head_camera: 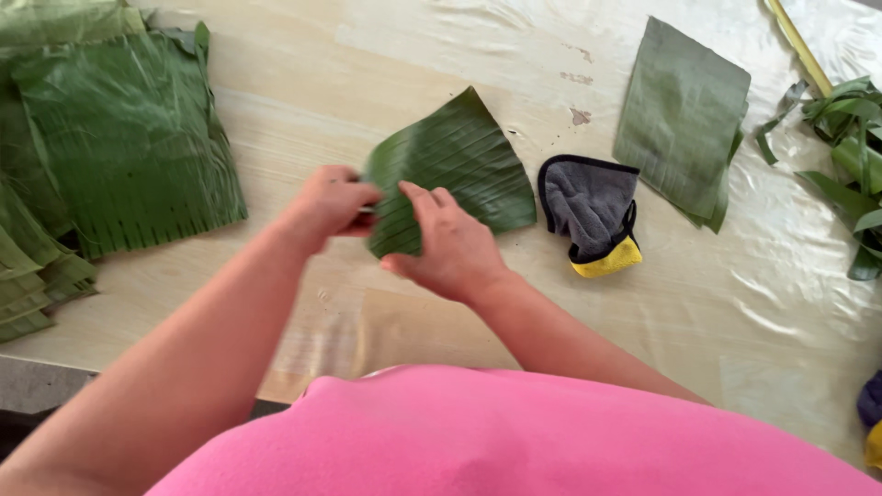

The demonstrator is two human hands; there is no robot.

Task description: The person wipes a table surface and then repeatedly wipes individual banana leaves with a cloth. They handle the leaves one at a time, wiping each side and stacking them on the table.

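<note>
A pale bench (303,110) under clear plastic sheeting carries cut green leaves. At its middle lies a dark green folded leaf piece (455,165). The left hand (329,204) pinches the leaf's left edge, fingers closed on it. The right hand (450,243) presses on the leaf's lower part, fingers narrow and gripping it. Just to the right lies a grey cloth (593,207) with a yellow edge. A flat leaf square (682,115) sits beyond it, and a leaf stack (110,138) lies far left.
</note>
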